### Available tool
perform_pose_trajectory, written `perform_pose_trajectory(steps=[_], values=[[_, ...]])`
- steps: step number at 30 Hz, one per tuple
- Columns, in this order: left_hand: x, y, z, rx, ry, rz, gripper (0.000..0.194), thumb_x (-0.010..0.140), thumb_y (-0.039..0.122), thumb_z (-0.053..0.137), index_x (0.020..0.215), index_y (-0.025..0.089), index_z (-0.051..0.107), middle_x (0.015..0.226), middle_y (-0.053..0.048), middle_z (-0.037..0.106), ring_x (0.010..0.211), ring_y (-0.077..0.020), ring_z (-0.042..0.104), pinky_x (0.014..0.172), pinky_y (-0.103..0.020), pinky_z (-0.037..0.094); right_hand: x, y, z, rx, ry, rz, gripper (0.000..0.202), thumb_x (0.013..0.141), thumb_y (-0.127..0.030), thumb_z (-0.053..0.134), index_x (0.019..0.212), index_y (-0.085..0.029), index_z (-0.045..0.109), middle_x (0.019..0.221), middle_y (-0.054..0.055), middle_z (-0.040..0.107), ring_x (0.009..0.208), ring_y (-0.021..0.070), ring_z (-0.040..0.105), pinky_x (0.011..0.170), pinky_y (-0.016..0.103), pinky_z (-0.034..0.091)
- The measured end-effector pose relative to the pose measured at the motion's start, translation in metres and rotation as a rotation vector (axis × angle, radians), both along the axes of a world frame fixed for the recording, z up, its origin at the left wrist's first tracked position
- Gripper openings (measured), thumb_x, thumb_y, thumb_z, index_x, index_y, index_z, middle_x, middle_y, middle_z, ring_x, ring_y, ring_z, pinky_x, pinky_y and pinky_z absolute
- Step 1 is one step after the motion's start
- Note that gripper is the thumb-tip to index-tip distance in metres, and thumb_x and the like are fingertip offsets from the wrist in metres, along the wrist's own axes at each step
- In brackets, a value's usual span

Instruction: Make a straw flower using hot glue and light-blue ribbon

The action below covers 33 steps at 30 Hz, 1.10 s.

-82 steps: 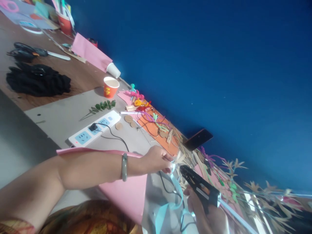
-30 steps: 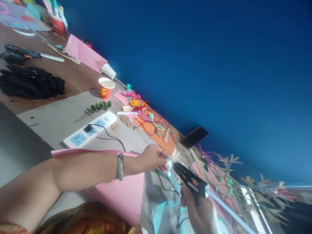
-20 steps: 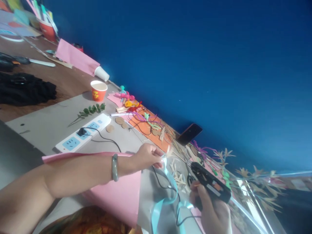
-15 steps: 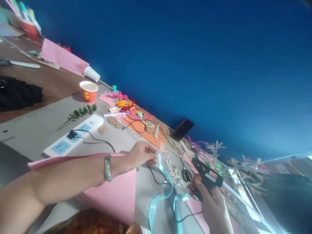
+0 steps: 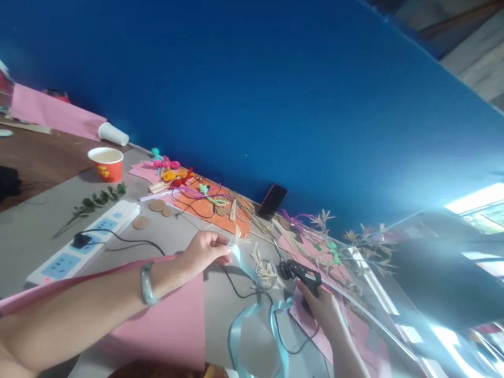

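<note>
My left hand [image 5: 207, 249], wearing a jade-green bangle [image 5: 148, 283], pinches a small pale flower [image 5: 238, 237] of pointed petals together with the end of a light blue ribbon [image 5: 236, 331]. The rest of the ribbon hangs in loops over the grey table. In my right hand [image 5: 325, 307] is a black hot glue gun [image 5: 309, 275], gripped by its handle, with its nozzle pointing left. Scissors with black handles [image 5: 284, 270] lie by the nozzle, partly hidden. Pale cut strips [image 5: 268, 273] lie between both hands. Pink paper [image 5: 169, 331] spreads beneath my left forearm.
A white power strip [image 5: 129, 210] with a plugged-in black cord lies left, near a green leaf sprig [image 5: 88, 206] and an orange paper cup [image 5: 110, 171]. Craft pieces cover an orange sheet [image 5: 192, 210] along the blue wall. A phone [image 5: 273, 201] leans there. Dried flowers [image 5: 323, 220] stand right.
The view has swung right, so the table items sit further left. My right hand has turned the glue gun, which now shows more from its side. My left hand keeps its pinch.
</note>
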<state>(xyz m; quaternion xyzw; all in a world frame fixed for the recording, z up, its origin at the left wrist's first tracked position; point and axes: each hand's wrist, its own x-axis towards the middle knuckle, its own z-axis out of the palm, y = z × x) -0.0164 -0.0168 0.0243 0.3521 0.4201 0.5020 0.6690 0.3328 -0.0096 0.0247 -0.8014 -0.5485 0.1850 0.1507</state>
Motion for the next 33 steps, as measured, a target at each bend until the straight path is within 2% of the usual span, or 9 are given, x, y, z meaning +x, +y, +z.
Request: perform_pose_trajectory(steps=[4, 8, 9, 12, 17, 20, 25, 29, 33], values=[[0.0, 0.0, 0.0, 0.033, 0.0, 0.006, 0.019, 0.069, 0.02, 0.071, 0.083, 0.01, 0.064, 0.065, -0.005, 0.071, 0.057, -0.0141, 0.067, 0.062, -0.029, 0.057, 0.006, 0.002, 0.004, -0.071, -0.161, 0.052, 0.051, 0.074, -0.065, 0.049, 0.05, -0.021, 0.053, 0.051, 0.008, 0.062, 0.051, 0.0234, 0.06, 0.049, 0.031, 0.04], [0.0, -0.001, 0.001, 0.042, 0.028, -0.01, 0.019, 0.07, 0.022, 0.071, 0.083, 0.01, 0.065, 0.066, -0.006, 0.071, 0.057, -0.0139, 0.066, 0.062, -0.029, 0.057, -0.007, -0.006, 0.02, 0.089, -0.389, -0.023, 0.043, 0.07, -0.063, 0.057, 0.066, -0.02, 0.063, 0.07, 0.014, 0.07, 0.061, 0.0305, 0.063, 0.047, 0.035, 0.04], [0.001, -0.001, 0.001, 0.041, 0.031, -0.018, 0.019, 0.07, 0.023, 0.071, 0.083, 0.01, 0.065, 0.066, -0.006, 0.071, 0.057, -0.014, 0.067, 0.063, -0.029, 0.057, -0.017, -0.009, 0.024, 0.16, -0.341, 0.019, 0.039, 0.072, -0.059, 0.058, 0.071, -0.02, 0.064, 0.075, 0.013, 0.071, 0.064, 0.0298, 0.064, 0.05, 0.036, 0.043], [0.002, -0.004, 0.003, 0.033, 0.03, -0.058, 0.023, 0.071, 0.024, 0.072, 0.087, 0.01, 0.064, 0.068, -0.006, 0.072, 0.06, -0.0145, 0.068, 0.066, -0.03, 0.057, -0.058, -0.018, 0.034, 0.314, 0.017, 0.337, 0.03, 0.081, -0.049, 0.054, 0.078, -0.021, 0.066, 0.079, 0.009, 0.072, 0.074, 0.0268, 0.066, 0.068, 0.038, 0.05], [0.003, -0.008, 0.005, 0.025, 0.037, -0.146, 0.026, 0.07, 0.026, 0.073, 0.088, 0.009, 0.064, 0.066, -0.006, 0.071, 0.06, -0.0153, 0.068, 0.065, -0.029, 0.057, -0.132, -0.017, 0.035, 0.194, 0.356, 0.605, 0.035, 0.079, -0.038, 0.064, 0.108, -0.021, 0.069, 0.112, 0.01, 0.07, 0.102, 0.0293, 0.063, 0.088, 0.042, 0.048], [0.002, -0.008, 0.007, 0.051, 0.065, -0.158, 0.025, 0.071, 0.028, 0.073, 0.087, 0.01, 0.066, 0.065, -0.004, 0.071, 0.059, -0.015, 0.068, 0.063, -0.027, 0.056, -0.157, -0.011, 0.029, 0.171, 0.528, 0.653, 0.032, 0.078, -0.036, 0.066, 0.104, -0.019, 0.071, 0.102, 0.009, 0.072, 0.097, 0.0271, 0.064, 0.088, 0.041, 0.048], [0.001, -0.006, 0.009, 0.157, 0.223, -0.132, 0.024, 0.075, 0.031, 0.069, 0.087, 0.01, 0.071, 0.064, -0.004, 0.07, 0.058, -0.014, 0.066, 0.06, -0.025, 0.053, -0.173, -0.01, 0.022, 0.183, 0.834, 0.523, 0.023, 0.079, -0.039, 0.067, 0.084, -0.017, 0.071, 0.082, 0.006, 0.072, 0.08, 0.0207, 0.065, 0.078, 0.032, 0.049], [0.001, -0.006, 0.004, 0.264, 0.38, -0.098, 0.022, 0.08, 0.027, 0.061, 0.09, 0.012, 0.073, 0.066, -0.005, 0.071, 0.06, -0.0144, 0.066, 0.06, -0.023, 0.051, -0.179, -0.011, 0.018, 0.122, 0.941, 0.399, 0.024, 0.074, -0.038, 0.072, 0.084, -0.016, 0.071, 0.074, 0.004, 0.069, 0.071, 0.0177, 0.062, 0.071, 0.029, 0.047], [0.0, -0.008, -0.001, 0.306, 0.468, -0.088, 0.025, 0.084, 0.03, 0.058, 0.096, 0.014, 0.073, 0.066, -0.004, 0.071, 0.062, -0.0151, 0.066, 0.061, -0.023, 0.05, -0.183, -0.011, 0.018, 0.116, 0.968, 0.358, 0.023, 0.073, -0.038, 0.072, 0.078, -0.016, 0.072, 0.063, 0.001, 0.065, 0.064, 0.0152, 0.058, 0.066, 0.026, 0.044]])
